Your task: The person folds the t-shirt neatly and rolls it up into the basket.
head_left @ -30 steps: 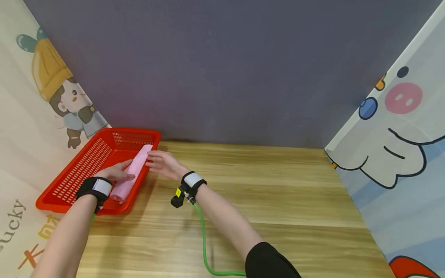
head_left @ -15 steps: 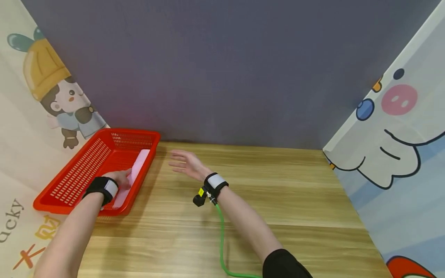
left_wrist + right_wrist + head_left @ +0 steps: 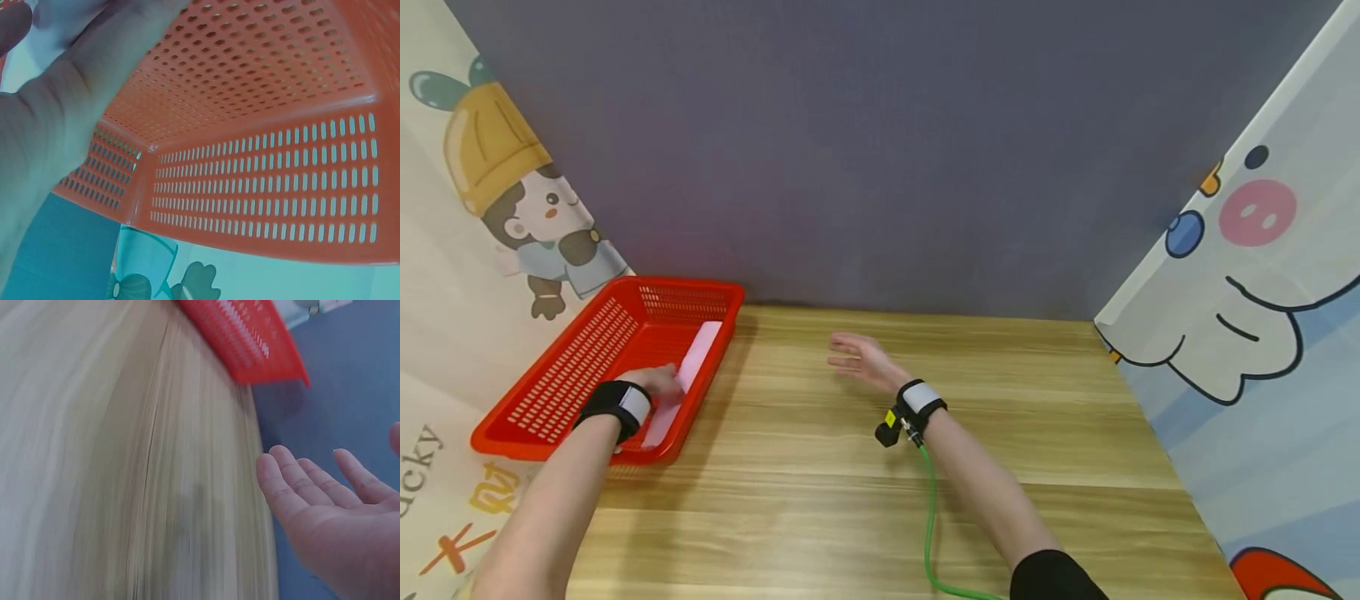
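A pink rolled cloth (image 3: 698, 352) lies lengthwise in a red plastic basket (image 3: 647, 346), along its right wall. My left hand (image 3: 657, 383) reaches into the basket and touches the cloth near its middle. Its fingertips are hidden, so the grip cannot be made out. In the left wrist view, part of the pale cloth (image 3: 53, 34) shows between the thumb and the rest of the hand. To the right of the basket, my right hand (image 3: 867, 362) hovers over the wooden table with fingers extended, holding nothing. The right wrist view shows its palm (image 3: 350, 540) facing up.
The wooden table (image 3: 790, 517) runs up to a dark grey back panel (image 3: 880, 167). Printed sheets flank it, one at the left (image 3: 445, 275) close to the basket. A green cable (image 3: 932, 517) trails from the right wrist camera (image 3: 887, 429).
My right hand has withdrawn from the basket's edge toward the right. My left hand has moved lower onto the cloth, which now sits closer against the basket's right wall.
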A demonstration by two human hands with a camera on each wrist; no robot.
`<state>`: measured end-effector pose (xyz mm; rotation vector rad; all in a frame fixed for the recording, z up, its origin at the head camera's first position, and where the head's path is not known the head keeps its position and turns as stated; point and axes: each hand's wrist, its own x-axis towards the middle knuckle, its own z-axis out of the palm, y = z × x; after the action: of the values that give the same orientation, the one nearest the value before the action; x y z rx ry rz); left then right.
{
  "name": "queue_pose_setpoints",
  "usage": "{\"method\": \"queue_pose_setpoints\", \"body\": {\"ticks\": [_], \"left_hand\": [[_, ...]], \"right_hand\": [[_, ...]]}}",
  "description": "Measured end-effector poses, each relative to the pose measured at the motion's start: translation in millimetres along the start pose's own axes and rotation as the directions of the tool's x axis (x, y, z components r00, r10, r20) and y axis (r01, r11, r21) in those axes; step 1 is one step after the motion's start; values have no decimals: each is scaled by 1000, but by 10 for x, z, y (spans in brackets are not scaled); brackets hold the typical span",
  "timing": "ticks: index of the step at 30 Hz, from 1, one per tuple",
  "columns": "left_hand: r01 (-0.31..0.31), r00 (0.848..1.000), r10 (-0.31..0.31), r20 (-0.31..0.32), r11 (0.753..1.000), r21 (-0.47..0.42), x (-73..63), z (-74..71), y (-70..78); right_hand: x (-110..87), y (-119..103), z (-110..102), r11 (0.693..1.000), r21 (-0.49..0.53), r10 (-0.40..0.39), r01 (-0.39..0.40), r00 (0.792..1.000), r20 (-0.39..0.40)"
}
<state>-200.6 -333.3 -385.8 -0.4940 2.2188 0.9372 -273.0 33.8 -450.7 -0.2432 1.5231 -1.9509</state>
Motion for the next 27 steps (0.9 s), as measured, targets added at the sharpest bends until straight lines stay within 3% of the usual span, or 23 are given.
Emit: {"method": "queue_pose_setpoints", "body": {"ticks": [3, 12, 19, 27], "left_hand": [[-4, 1000, 4, 7, 999, -51, -6, -22, 0], [9, 1000, -9, 10, 1000, -7, 38, -73, -22], [-12, 1000, 11, 21, 998, 59, 15, -84, -24], [2, 1000, -2, 2, 999, 48, 7, -106, -44]], "right_hand": [[-102, -9, -197, 1000, -5, 1, -1, 999, -32], [-341, -28, -593, 1000, -15, 9, -11, 994, -111], [-430, -25, -730, 999, -38, 3, -8, 991, -136], [-500, -41, -814, 997, -76, 1, -12, 991, -134]]}}
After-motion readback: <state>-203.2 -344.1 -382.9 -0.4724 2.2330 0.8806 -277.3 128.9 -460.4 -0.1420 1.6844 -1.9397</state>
